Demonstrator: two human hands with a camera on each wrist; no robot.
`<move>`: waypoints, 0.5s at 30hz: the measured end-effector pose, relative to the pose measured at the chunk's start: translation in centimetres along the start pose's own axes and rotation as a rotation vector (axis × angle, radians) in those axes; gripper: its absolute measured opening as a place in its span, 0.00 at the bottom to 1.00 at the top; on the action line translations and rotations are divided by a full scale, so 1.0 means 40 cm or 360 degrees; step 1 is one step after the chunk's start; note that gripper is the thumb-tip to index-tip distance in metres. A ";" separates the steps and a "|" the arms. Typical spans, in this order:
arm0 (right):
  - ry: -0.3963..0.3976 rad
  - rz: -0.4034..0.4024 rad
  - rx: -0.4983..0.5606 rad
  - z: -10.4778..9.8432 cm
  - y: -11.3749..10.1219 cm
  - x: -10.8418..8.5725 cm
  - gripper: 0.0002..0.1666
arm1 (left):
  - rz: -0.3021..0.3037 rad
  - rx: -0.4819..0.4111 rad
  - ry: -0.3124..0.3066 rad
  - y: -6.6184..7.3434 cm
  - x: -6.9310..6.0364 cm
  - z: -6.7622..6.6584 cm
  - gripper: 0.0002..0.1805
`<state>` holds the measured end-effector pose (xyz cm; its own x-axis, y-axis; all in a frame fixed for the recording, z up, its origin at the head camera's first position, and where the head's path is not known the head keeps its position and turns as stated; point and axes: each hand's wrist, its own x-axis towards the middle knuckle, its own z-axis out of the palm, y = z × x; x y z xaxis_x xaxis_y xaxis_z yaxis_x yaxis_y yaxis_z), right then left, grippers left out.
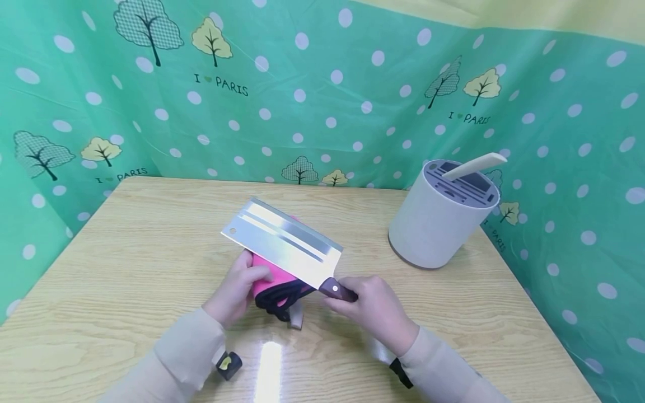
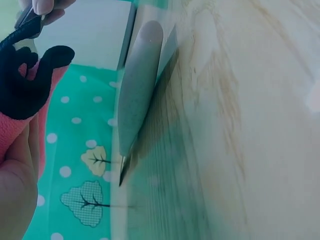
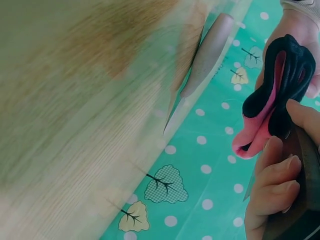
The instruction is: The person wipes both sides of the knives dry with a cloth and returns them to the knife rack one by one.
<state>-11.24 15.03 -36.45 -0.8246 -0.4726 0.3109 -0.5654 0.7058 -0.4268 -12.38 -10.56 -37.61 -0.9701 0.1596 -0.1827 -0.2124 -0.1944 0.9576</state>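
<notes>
A cleaver [image 1: 284, 238] with a broad shiny blade and dark handle is held level over the table; my right hand [image 1: 375, 308] grips its handle. My left hand [image 1: 235, 288] holds a folded pink cloth with black edging [image 1: 272, 271] against the underside of the blade, which hides part of it. In the right wrist view, right-hand fingers [image 3: 277, 180] curl around the dark handle, close to the cloth [image 3: 280, 90]. Below the cloth, a knife with a pale grey handle [image 2: 140, 85] lies on the table; the head view shows only its handle end [image 1: 296, 314].
A white round knife block [image 1: 433, 224] stands at the right rear of the wooden table [image 1: 126, 268], with a pale handle [image 1: 473, 166] sticking out of its slotted top. Behind and beside the table hangs a green dotted curtain [image 1: 312, 101]. Black wrist-worn devices [image 1: 229, 365] show below the sleeves.
</notes>
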 end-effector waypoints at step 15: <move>-0.0019 0.0077 -0.0043 -0.008 0.009 -0.012 0.13 | 0.0098 0.0013 -0.0008 0.019 -0.002 -0.040 0.32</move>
<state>-11.04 15.68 -36.47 -0.8514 -0.4436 0.2799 -0.5240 0.7421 -0.4179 -12.64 -12.27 -37.21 -0.9808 0.1522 -0.1222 -0.1511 -0.1960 0.9689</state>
